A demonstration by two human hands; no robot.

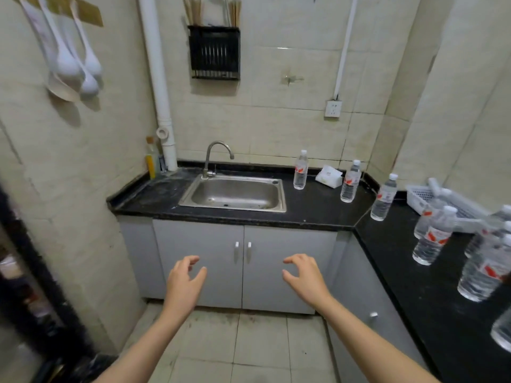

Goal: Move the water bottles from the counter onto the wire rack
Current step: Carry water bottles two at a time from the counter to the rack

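Observation:
Several clear water bottles with white caps and red labels stand upright on the black counter [318, 208]. One bottle [300, 170] is right of the sink, another [350, 181] sits near the corner, a third [383, 197] stands past the corner, and more [434, 236] crowd the right side. My left hand [184, 283] and my right hand [305, 277] hover in front of the cabinet doors, fingers spread and curled, holding nothing. Both are well short of any bottle. A dark rack [33, 286] shows blurred at the left edge.
A steel sink [235, 193] with a tap sits in the counter. A white tissue pack [329, 176] lies between two bottles, and a white plastic basket [423, 196] stands at the right. Ladles hang on the left wall; a black chopstick holder hangs above the sink.

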